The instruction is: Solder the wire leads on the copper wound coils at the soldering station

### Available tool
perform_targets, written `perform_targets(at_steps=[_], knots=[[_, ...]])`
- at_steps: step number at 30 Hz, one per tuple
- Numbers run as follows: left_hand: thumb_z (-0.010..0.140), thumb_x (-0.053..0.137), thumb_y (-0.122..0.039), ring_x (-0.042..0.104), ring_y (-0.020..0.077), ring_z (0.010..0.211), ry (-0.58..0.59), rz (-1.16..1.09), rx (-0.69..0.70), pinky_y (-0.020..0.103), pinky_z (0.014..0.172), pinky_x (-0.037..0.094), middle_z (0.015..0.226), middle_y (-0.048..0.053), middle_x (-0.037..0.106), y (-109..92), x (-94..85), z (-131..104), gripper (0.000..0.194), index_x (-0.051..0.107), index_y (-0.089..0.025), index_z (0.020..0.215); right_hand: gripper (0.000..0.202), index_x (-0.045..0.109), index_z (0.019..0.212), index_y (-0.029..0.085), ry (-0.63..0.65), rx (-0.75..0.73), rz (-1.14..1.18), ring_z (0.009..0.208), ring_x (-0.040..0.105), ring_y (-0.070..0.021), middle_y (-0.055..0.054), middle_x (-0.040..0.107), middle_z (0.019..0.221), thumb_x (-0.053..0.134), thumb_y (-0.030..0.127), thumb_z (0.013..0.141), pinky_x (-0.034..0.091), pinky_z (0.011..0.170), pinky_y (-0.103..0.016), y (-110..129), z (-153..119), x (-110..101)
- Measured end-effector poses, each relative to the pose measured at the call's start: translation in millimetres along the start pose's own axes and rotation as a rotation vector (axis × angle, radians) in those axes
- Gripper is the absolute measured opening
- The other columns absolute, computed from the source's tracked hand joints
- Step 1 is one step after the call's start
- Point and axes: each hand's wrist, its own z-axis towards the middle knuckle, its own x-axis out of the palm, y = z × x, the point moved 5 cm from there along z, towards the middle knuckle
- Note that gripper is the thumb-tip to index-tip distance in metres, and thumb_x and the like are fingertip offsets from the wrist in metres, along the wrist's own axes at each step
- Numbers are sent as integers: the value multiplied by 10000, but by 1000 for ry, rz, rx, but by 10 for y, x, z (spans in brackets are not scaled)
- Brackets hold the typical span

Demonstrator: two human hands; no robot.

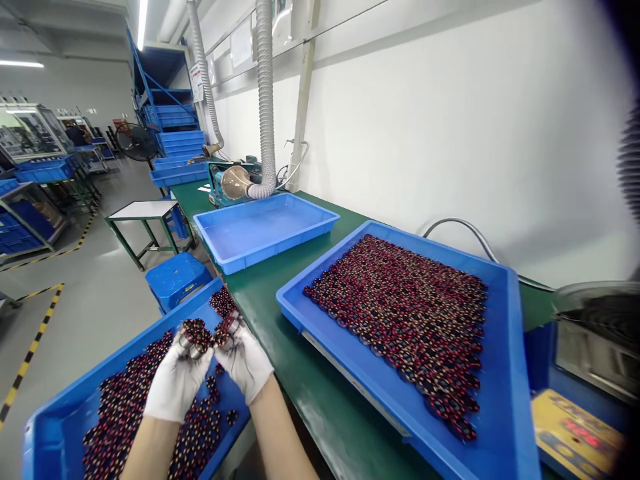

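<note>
Left hand (175, 380): white-gloved, fingers curled closely round a clump of small ring-like parts (197, 335), above the lower tray
Right hand (247, 363): white-gloved, fingers bent round a second clump (226, 331), just beside the first; whether the clumps touch, cannot tell
Lower tray (53, 440): blue, beside the desk, loose red-and-black parts spread inside
Desk (265, 310): green, carrying a packed tray (506, 360) of similar parts and, beyond it, another blue tray (260, 230)
</note>
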Motion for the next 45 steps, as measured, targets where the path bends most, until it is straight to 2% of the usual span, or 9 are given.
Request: perform_targets(at_steps=[6, 11, 16, 20, 24, 29, 32, 39, 45], knots=[[761, 473, -174, 603, 135, 786, 91, -254, -122, 270, 713, 571, 943, -11, 622, -350, 747, -223, 218, 586, -251, 932, 137, 534, 881, 196, -84, -112, 54, 613, 600, -97, 30, 648, 712, 599, 161, 765, 522, 630, -252, 565, -432, 317], [780, 391, -83, 635, 153, 800, 286, -357, -317, 237, 597, 574, 926, 16, 650, -394, 1675, -668, 303, 586, -237, 955, 301, 533, 917, 211, -64, -387, 83, 590, 583, -99, 62, 616, 653, 696, 130, 677, 540, 634, -286, 1300, -1221, 401], [744, 476, -104, 644, 202, 720, 539, -349, -629, 326, 568, 567, 826, 36, 640, -19, 2589, -1511, 265, 547, -215, 974, 373, 554, 887, 227, -284, -767, -40, 505, 524, -54, 107, 583, 617, 756, 123, 591, 528, 609, -239, 2107, -2515, 50], [707, 559, -309, 570, 131, 610, 1120, 18, -583, 275, 564, 502, 738, -15, 526, 487, 3025, -2372, 323, 444, -247, 1002, 414, 551, 909, 246, -639, -974, -419, 532, 528, -53, 90, 591, 666, 783, 268, 567, 523, 639, -260, 2544, -3697, -488], [625, 512, -226, 521, 128, 541, 1446, 375, -428, 257, 466, 446, 722, 15, 499, 1096, 3212, -2879, 208, 511, -173, 825, 456, 535, 914, 215, -1003, -794, -924, 567, 537, -96, 41, 564, 682, 744, 375, 542, 482, 563, -274, 2764, -4330, -1020], [648, 586, -86, 541, 223, 898, 1617, 859, 132, 393, 758, 479, 1066, 84, 544, 1434, 3489, -2957, 69, 589, -147, 681, 391, 637, 776, 168, -1178, -457, -1360, 769, 581, -212, -57, 612, 862, 740, 190, 400, 474, 723, -390, 2910, -4317, -1346], [709, 609, -81, 540, 247, 942, 1621, 1137, 394, 442, 774, 480, 1101, 99, 550, 1413, 3602, -2972, 84, 603, -122, 782, 380, 693, 732, 190, -1193, -244, -1650, 897, 572, -271, -89, 600, 1057, 735, 128, 359, 419, 853, -414, 2966, -4191, -1320], [792, 458, -80, 537, 349, 1012, 1552, 1316, 794, 495, 744, 504, 1255, 174, 492, 1148, 3640, -3058, 288, 594, -140, 1040, 395, 668, 1032, 273, -1123, 115, -2005, 974, 603, -249, -42, 679, 1034, 585, 200, 653, 431, 842, -344, 3076, -4236, -1120], [860, 481, -199, 578, 158, 975, 1640, 1000, 852, 282, 833, 498, 1158, -39, 577, 739, 3004, -2841, 215, 554, -310, 1029, 308, 654, 1014, 245, -1197, 121, -2120, 973, 608, -218, -41, 675, 1050, 468, 215, 770, 430, 835, -302, 3012, -4297, -1080]])
